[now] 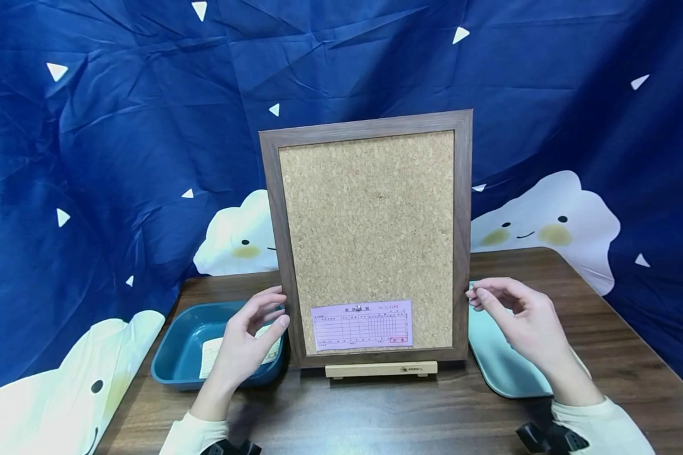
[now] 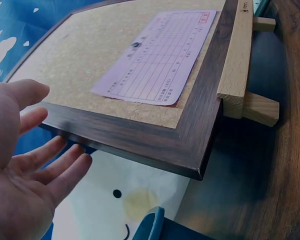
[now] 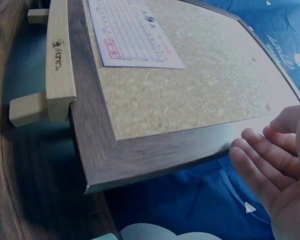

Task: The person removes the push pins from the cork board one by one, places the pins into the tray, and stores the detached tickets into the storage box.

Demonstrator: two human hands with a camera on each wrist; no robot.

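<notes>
A cork board [image 1: 370,234] in a brown wooden frame [image 1: 462,240] stands upright on a pale wooden stand [image 1: 381,370]. Low on the cork, a purple printed form [image 1: 363,330] is fixed by a pin [image 1: 358,308] at its top. My left hand [image 1: 250,338] is at the frame's lower left side, fingers loosely extended and fingertips at the edge. On the opposite side, my right hand [image 1: 520,319] has relaxed fingers with their tips at the frame's right edge. Neither wrist view shows fingers curled round the frame; whether the left fingertips touch it is hard to tell.
A blue tray [image 1: 173,347] with paper slips [image 1: 210,355] inside sits left of the board, partly behind my left hand. To the right, a light teal tray [image 1: 503,373] lies under my right hand. A blue cloud-print curtain [image 1: 119,126] hangs behind the wooden table [image 1: 364,417].
</notes>
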